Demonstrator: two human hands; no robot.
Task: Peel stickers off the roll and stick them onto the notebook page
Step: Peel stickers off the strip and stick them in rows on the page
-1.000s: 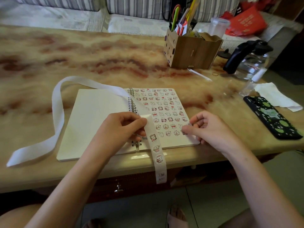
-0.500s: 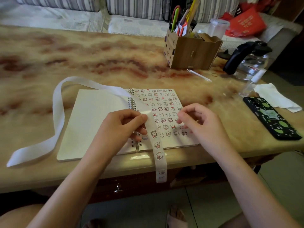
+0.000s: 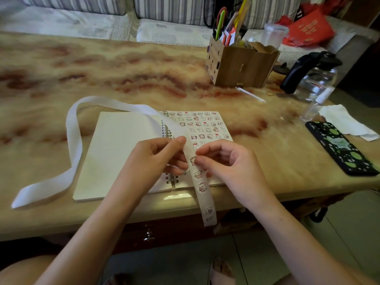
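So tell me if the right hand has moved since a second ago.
Yes. The right hand moved left across the notebook, from its right edge to the sticker strip.

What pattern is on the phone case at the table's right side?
The phone case is black with green and white spots; the head view shows it clearly.

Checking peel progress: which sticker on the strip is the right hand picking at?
The topmost sticker, just under the left hand pinching the strip; the right hand pinches it, the three lower ones hang free.
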